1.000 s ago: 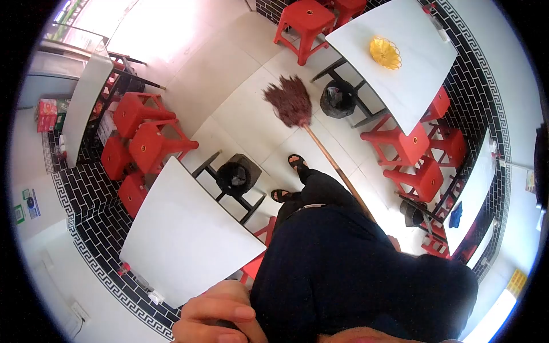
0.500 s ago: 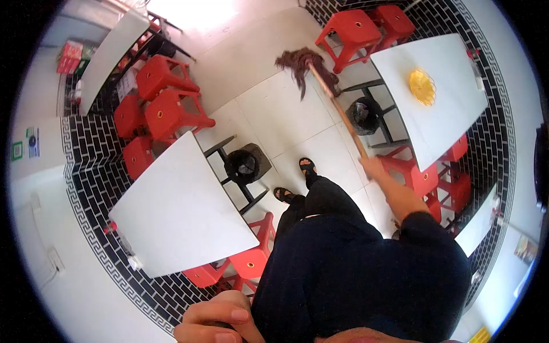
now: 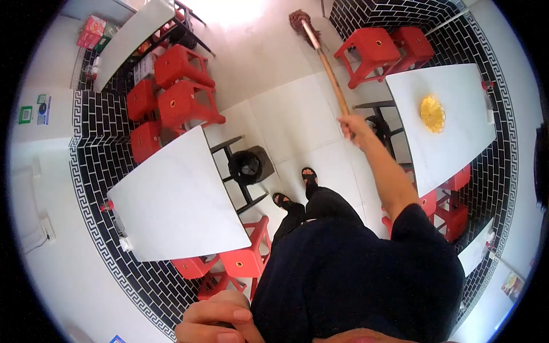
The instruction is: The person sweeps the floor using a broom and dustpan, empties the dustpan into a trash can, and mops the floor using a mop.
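My right hand (image 3: 355, 129) is wrapped round the end of a wooden mop handle, with the arm stretched forward. The mop (image 3: 330, 73) points away from me, and its dark reddish-brown head (image 3: 303, 26) is at the far end, near the top of the view. At the bottom edge, close to the camera, my left hand (image 3: 216, 319) has its fingers curled; what they hold, if anything, is hidden.
A white table (image 3: 177, 200) stands at left, with red stools (image 3: 243, 263) and a black-lined bin (image 3: 246, 167) beside it. Another white table (image 3: 440, 114) at right bears a yellow basket (image 3: 433, 114). Red stools (image 3: 374, 51) stand beyond it.
The right arm has come into view and stretched forward. The mop head has moved away from me, toward the top of the view. The left hand stays nearly still.
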The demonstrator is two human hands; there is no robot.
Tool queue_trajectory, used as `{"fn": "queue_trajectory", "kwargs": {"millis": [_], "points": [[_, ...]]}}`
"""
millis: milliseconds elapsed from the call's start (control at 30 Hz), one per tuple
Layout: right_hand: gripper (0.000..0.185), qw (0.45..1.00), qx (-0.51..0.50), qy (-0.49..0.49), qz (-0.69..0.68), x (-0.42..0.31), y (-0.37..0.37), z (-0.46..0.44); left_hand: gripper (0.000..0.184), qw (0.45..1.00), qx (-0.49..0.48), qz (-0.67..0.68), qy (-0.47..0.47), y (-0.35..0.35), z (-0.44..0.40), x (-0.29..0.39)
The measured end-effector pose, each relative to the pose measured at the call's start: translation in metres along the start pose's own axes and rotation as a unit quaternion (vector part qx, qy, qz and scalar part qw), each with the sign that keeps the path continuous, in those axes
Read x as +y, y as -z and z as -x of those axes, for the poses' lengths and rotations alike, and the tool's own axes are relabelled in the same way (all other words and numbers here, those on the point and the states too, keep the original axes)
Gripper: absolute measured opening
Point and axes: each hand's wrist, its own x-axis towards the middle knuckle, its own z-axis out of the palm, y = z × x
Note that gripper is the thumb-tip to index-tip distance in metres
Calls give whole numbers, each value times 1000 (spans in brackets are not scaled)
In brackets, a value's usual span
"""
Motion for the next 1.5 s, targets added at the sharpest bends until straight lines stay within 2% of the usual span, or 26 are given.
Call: {"fn": "queue_trajectory", "kwargs": {"millis": [33, 200, 267, 333, 433, 467, 500, 533, 567, 600, 633, 667, 700, 767, 833, 867, 900, 967, 1033, 1100, 1167, 1233, 1267, 1367, 1433, 1500], "points": [[29, 999, 2, -22, -29, 11, 0, 16, 34, 999, 3, 43, 5, -4, -1, 2], [32, 983, -41, -114, -139, 97, 23, 98, 31, 993, -56, 106, 5, -22, -4, 15], [33, 963, -44, -197, -177, 137, 50, 125, 30, 990, -77, 120, 5, -30, -3, 18], [29, 964, -43, -196, -174, 174, 76, 165, 30, 987, -93, 131, 0, -40, -5, 16], [20, 955, 44, -269, -119, 219, 117, 224, 30, 975, -106, 151, -121, -68, -19, 0], [16, 949, 62, -288, -111, 245, 131, 240, 30, 974, -112, 156, -117, -64, -21, 0], [11, 941, 85, -309, -107, 261, 131, 263, 33, 970, -156, 181, -43, -53, -24, 0], [17, 932, 109, -330, -101, 267, 132, 283, 37, 958, -196, 205, 30, -47, -28, -1], [17, 932, 115, -329, -103, 265, 139, 296, 37, 957, -198, 210, 32, -46, -31, -4], [28, 936, 117, -326, 62, 265, 144, 310, 40, 953, -202, 223, 41, -44, -36, -7], [40, 915, 115, -314, 225, 264, 143, 319, 42, 949, -204, 235, 46, -44, -44, -14], [40, 914, 125, -315, 224, 256, 140, 321, 44, 946, -207, 246, 51, -43, -51, -22], [46, 918, 167, -214, 288, 250, 132, 326, 40, 948, -207, 236, 44, -42, -60, -27], [56, 913, 202, -53, 351, 265, 140, 307, 37, 952, -202, 229, 35, -44, -72, -38], [57, 914, 196, -57, 352, 240, 124, 293, 34, 968, -143, 203, -28, -48, -83, -42], [58, 912, 186, -53, 362, 209, 121, 261, 34, 970, -126, 203, -34, -45, -96, -55], [59, 901, 176, -105, 383, 171, 103, 237, 36, 973, -137, 185, -15, -36, -111, -60], [57, 873, 190, -13, 450, 181, 110, 195, 41, 975, -148, 166, 2, -24, -125, -62], [51, 855, 171, -14, 490, 101, 78, 130, 48, 982, -112, 148, -16, -16, -148, -76], [47, 829, 153, 29, 536, 33, 47, 37, 49, 991, -62, 118, -21, 2, -187, -93], [43, 786, 135, 121, 591, -24, 18, -61, 50, 995, -35, 87, -22, 8, -211, -99], [39, 724, 144, 222, 637, -77, -19, -146, 47, 989, -61, 132, -22, 15, -241, -107], [35, 846, 96, 78, 518, -131, -62, -153, 46, 986, -70, 147, -23, 19, -247, -108], [32, 817, 86, 41, 568, -200, -149, -212, 39, 996, -23, 88, 13, 42, -259, -118], [28, 798, 86, -34, 595, -212, -174, -224, 34, 992, -44, 117, 21, 60, -272, -121], [27, 712, 121, 138, 678, -145, -133, -228, 33, 990, -49, 131, 15, 76, -292, -126]]}}
